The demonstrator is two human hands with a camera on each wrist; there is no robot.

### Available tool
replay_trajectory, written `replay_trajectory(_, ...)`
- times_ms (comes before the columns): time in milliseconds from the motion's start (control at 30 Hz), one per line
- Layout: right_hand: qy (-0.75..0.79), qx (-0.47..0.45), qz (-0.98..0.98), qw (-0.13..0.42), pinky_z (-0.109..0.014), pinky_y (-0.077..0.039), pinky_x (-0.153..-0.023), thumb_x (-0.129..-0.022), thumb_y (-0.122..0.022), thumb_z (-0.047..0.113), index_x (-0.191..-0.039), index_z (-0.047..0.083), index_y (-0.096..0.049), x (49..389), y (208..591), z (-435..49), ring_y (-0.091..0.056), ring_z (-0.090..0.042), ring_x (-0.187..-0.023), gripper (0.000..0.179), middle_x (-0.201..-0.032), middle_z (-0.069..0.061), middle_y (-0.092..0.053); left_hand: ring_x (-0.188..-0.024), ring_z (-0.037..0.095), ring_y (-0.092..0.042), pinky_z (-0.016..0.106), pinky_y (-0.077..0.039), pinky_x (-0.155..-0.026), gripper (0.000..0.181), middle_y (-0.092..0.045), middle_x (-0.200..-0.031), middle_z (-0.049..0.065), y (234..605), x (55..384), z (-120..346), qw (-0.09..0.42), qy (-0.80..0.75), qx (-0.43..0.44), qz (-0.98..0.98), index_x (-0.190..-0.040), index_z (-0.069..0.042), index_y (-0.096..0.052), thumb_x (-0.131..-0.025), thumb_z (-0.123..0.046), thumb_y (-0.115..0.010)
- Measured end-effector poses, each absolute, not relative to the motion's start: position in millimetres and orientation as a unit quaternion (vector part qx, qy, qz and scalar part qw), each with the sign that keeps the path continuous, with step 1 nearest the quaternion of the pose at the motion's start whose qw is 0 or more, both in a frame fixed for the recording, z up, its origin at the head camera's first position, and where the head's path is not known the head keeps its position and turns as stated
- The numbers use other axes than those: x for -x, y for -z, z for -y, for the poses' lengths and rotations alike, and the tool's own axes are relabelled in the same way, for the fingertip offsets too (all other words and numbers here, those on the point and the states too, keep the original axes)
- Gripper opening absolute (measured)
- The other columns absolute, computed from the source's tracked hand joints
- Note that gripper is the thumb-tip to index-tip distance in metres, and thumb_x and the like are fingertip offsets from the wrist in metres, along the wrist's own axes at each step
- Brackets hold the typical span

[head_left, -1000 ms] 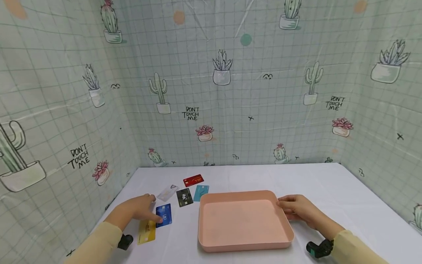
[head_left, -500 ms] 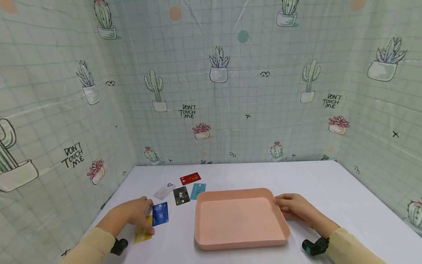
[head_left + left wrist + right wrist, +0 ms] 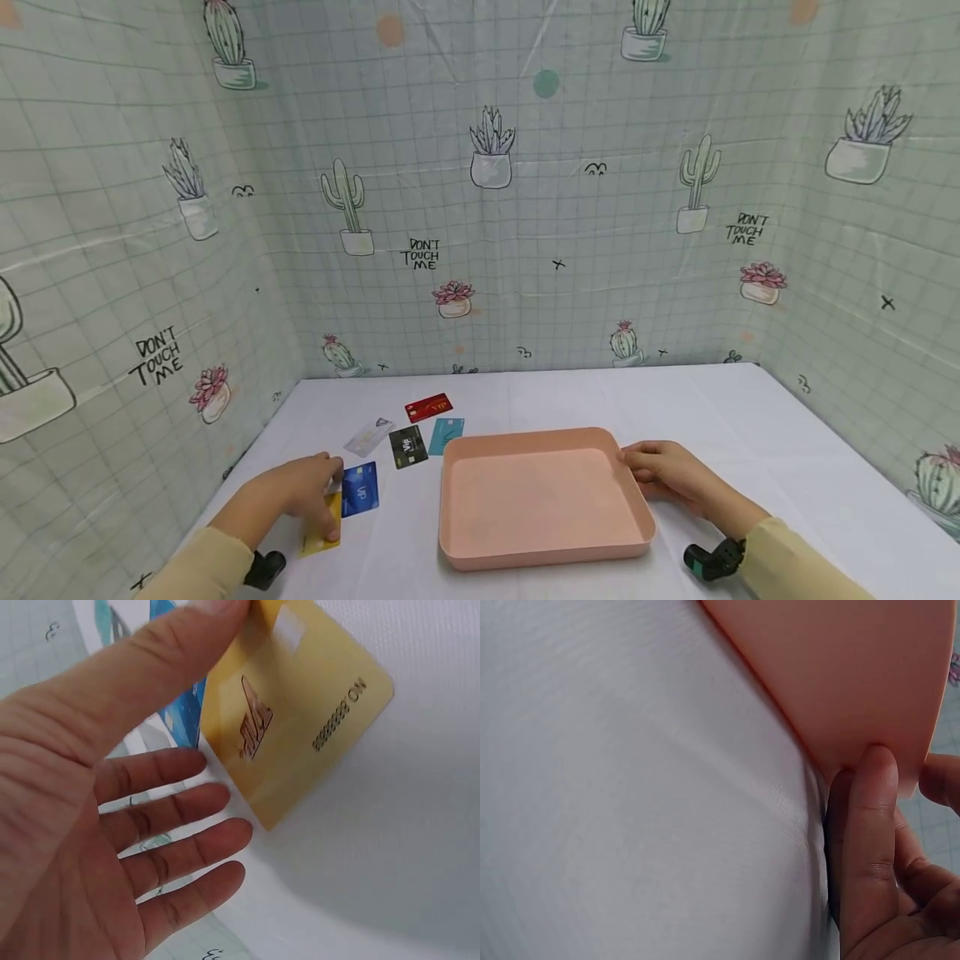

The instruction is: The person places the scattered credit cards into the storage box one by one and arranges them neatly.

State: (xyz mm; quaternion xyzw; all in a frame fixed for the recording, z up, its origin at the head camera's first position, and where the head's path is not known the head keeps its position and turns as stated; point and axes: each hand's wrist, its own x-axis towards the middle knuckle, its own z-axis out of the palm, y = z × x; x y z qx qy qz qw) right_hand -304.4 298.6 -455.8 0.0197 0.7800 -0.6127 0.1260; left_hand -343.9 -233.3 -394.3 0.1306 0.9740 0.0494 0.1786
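Observation:
My left hand (image 3: pixel 300 492) reaches over a yellow bank card (image 3: pixel 292 720), its thumb touching the card. In the left wrist view the other fingers (image 3: pixel 172 874) are extended beside the card's edge. A blue card (image 3: pixel 361 488) marked VIP lies against the yellow card's right side. On the right, my right hand (image 3: pixel 666 471) pinches the side wall of a shallow pink tray (image 3: pixel 628 546) near its far right corner. Fingers press the outer wall, with the thumb at the rim in the right wrist view. Nothing is inside the tray.
Behind the blue card lie a silvery-white card (image 3: pixel 369 437), a black VIP card (image 3: pixel 408 447), a red VIP card (image 3: pixel 429 407) and a teal card (image 3: pixel 447 436) near the tray's left corner. A white cloth covers the table (image 3: pixel 555 400); cactus-print curtains (image 3: pixel 517 217) enclose it.
My left thumb has shifted from the blue card to the yellow card. The right hand keeps its hold on the tray. The head view has turned slightly.

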Motion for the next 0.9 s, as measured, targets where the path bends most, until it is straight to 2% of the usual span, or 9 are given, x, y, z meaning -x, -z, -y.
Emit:
replay_trajectory(167,0.618,-0.017,-0.777,0.119,-0.029,-0.061,-0.078,-0.102,-0.063,0.025,-0.133,-0.016,-0.054,303.5,455.7,-296.9,-0.071,-0.012,-0.096,0.052,-0.107,-0.006,-0.073,-0.089,0.024,-0.055,0.053,-0.052,-0.093,0.056,-0.061,-0.095,0.006,396.4,343.8,233.9,0.177,-0.073,-0.140,-0.972,-0.105,-0.007,-0.061,-0.067,-0.028,-0.098)
replay_trajectory(500,0.601,-0.049,-0.790,0.114,-0.030,-0.061,-0.078,-0.102,-0.065,0.029,-0.133,-0.014,-0.055,303.3,454.6,-293.5,-0.071,-0.013,-0.097,0.054,-0.110,-0.008,-0.073,-0.086,0.022,-0.051,0.047,-0.050,-0.086,0.056,-0.055,-0.089,0.006,395.8,345.9,234.1,0.186,-0.063,-0.133,-0.972,-0.101,-0.005,-0.059,-0.069,-0.031,-0.097)
replay_trajectory(900,0.607,-0.043,-0.785,0.114,-0.030,-0.062,-0.078,-0.102,-0.064,0.027,-0.132,-0.014,-0.055,303.3,455.7,-292.9,-0.070,-0.013,-0.096,0.052,-0.109,-0.008,-0.073,-0.085,0.022,-0.050,0.043,-0.048,-0.081,0.048,-0.054,-0.090,0.005,394.1,345.2,238.7,0.171,-0.090,-0.148,-0.970,-0.098,-0.008,-0.057,-0.072,-0.024,-0.095)
